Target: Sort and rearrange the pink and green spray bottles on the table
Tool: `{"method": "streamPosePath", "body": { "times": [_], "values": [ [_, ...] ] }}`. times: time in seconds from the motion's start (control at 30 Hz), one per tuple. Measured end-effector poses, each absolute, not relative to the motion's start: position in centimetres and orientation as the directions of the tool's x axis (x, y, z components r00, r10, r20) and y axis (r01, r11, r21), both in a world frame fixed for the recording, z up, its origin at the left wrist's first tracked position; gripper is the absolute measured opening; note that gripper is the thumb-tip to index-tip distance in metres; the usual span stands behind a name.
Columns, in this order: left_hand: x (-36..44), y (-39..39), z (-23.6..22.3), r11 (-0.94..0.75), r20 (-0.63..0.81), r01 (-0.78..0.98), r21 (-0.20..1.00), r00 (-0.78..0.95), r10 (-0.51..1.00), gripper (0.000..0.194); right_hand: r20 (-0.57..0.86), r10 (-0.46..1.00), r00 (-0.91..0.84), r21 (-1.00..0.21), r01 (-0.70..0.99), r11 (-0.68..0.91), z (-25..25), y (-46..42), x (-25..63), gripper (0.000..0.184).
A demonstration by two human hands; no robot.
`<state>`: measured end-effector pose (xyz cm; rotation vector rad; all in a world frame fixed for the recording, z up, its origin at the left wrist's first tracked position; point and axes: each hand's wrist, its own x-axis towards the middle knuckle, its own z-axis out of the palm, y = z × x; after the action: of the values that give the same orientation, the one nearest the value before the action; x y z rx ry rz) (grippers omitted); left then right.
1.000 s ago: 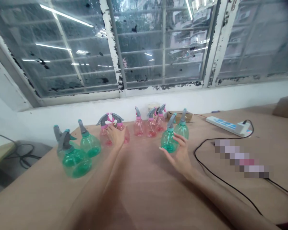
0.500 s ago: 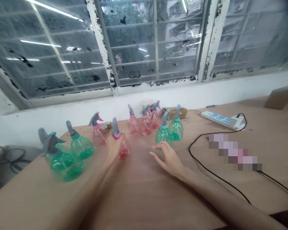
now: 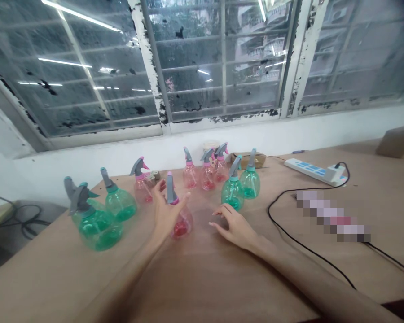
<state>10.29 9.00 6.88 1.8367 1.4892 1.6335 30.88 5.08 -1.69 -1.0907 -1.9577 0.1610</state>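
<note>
I see bottles on the table, frame left to just past centre, power strip right, window behind, above.

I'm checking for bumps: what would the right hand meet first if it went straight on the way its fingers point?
The right hand would probably meet the nearest pink spray bottle first, beside the left hand, though exact depth is hard to judge.
</note>
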Motion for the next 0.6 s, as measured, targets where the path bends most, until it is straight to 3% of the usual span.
{"method": "streamPosePath", "body": {
  "times": [0.17, 0.3, 0.43, 0.6],
  "values": [
    [9.8, 10.4, 6.7, -0.478, 0.540, 0.437, 0.762, -0.020, 0.842, 0.054, 0.590, 0.765, -0.257, -0.475, 0.656, 0.587, -1.8, 5.0, 30.8, 0.017],
    [9.6, 11.0, 6.8, -0.375, 0.421, 0.409, 0.832, -0.025, 0.907, 0.035, 0.546, 0.788, -0.284, -0.472, 0.673, 0.570, -1.8, 5.0, 30.8, 0.018],
    [9.9, 10.9, 6.9, -0.262, 0.306, 0.357, 0.897, -0.072, 0.949, 0.039, 0.510, 0.806, -0.300, -0.470, 0.688, 0.553, -2.0, 5.1, 30.9, 0.016],
    [10.5, 11.2, 6.6, -0.267, 0.295, 0.315, 0.911, -0.044, 0.955, 0.042, 0.524, 0.802, -0.287, -0.472, 0.686, 0.554, -2.3, 5.2, 30.8, 0.014]
  ]
}}
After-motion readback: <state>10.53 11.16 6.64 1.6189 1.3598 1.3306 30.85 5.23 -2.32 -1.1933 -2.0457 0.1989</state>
